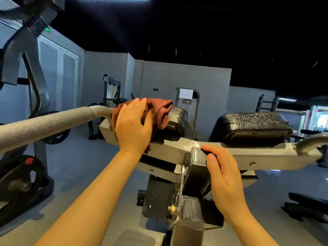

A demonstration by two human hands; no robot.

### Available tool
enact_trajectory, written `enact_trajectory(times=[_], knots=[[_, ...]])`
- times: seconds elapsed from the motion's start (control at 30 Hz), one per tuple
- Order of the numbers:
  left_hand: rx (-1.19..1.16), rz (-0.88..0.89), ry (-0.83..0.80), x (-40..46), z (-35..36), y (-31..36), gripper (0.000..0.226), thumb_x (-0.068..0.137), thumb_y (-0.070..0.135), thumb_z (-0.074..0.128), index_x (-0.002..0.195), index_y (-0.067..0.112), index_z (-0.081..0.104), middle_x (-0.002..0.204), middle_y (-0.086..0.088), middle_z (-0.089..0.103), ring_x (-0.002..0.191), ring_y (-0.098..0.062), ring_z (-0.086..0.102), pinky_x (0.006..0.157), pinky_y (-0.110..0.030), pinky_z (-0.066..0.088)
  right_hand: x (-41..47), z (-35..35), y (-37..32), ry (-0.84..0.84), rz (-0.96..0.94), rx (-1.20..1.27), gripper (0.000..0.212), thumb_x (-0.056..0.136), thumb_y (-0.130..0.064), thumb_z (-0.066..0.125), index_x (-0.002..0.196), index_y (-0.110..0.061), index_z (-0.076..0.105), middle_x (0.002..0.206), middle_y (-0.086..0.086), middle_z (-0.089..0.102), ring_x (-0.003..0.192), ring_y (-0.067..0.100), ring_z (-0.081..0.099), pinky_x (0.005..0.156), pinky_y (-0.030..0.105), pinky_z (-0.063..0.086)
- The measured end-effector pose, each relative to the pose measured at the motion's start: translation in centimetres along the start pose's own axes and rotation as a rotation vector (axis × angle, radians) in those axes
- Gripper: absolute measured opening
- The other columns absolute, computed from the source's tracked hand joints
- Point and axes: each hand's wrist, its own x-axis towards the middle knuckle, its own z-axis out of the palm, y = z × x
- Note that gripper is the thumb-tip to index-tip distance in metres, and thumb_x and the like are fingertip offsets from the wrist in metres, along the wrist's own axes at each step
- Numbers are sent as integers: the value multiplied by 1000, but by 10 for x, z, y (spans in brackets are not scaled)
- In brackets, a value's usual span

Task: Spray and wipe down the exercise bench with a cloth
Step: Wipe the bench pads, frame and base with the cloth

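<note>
Head view: left hand [134, 124] at frame centre-left, fingers spread flat, pressing brown cloth [159, 110] onto left black pad [177, 119] and grey frame bar [170, 148] of exercise bench. Right hand [221, 173] lower centre-right, fingers loosely curled over frame junction, seems to brace; whether it grips, cannot tell. Hands apart. No spray bottle in view. Judgement: wiping stage underway, left pad in progress; right black pad [252, 125] at centre-right untouched by cloth now, likely left to do. Weight plates [21, 178] lower left.
</note>
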Motion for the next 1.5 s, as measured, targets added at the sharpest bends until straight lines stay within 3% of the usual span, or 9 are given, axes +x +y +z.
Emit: enact_trajectory(times=[0.1,0.3,0.47,0.73,0.83,0.93,1.17,1.4,1.5], knots=[[48,224,-55,-1,18,30,34,92,34,51,110,14,71,118,-6,69,117,-24,60,108,-46,34,0,-1,-2,1,-37,-21,38,95,-46,33,115,-32,62,112,-20,61,114,9,52,94,12,36],[278,621,-222,4,30,30,32,93,40,50,104,22,73,124,-2,66,119,-30,58,101,-51,41,-1,0,-2,3,-6,-35,29,94,-51,32,113,-48,54,115,-28,56,117,1,49,96,9,32],[132,508,-80,-7,24,25,30,95,35,53,111,18,72,125,-2,66,123,-25,57,107,-49,37,-1,-1,-2,5,-36,-13,30,96,-46,34,115,-44,56,116,-26,58,118,6,51,97,20,38],[-48,25,82,-12,6,-11,37,94,25,49,125,8,61,127,-11,63,127,-29,52,111,-53,36,-1,1,2,21,-49,-12,30,95,-47,34,115,-44,56,116,-27,58,118,2,50,97,8,34],[37,98,95,-3,18,10,31,93,27,51,114,12,68,117,-6,68,118,-28,59,107,-60,34,0,2,2,27,-64,-18,29,95,-45,34,114,-43,56,114,-25,59,116,3,51,96,9,34],[50,294,-1,0,26,27,28,92,32,52,106,18,72,117,-2,70,116,-24,60,108,-53,34,1,1,0,36,-97,-37,28,96,-42,35,115,-42,56,113,-24,60,115,5,52,96,16,37],[134,527,-120,6,12,6,36,97,37,49,118,17,69,125,-3,66,120,-23,59,105,-44,40,-2,0,0,19,-73,-53,29,97,-42,33,116,-43,55,114,-24,60,116,6,52,96,22,38],[96,113,-79,8,-10,-10,42,97,38,42,122,12,64,122,-9,67,120,-29,58,104,-46,43,-2,0,1,16,-65,-65,33,96,-44,32,117,-37,58,114,-19,61,114,4,52,95,9,33],[19,-54,-48,12,-6,4,39,96,38,37,101,12,65,102,-7,68,101,-29,62,93,-43,48,-2,1,1,26,-72,-84,36,96,-44,32,116,-33,59,113,-18,62,113,4,52,94,8,32]])
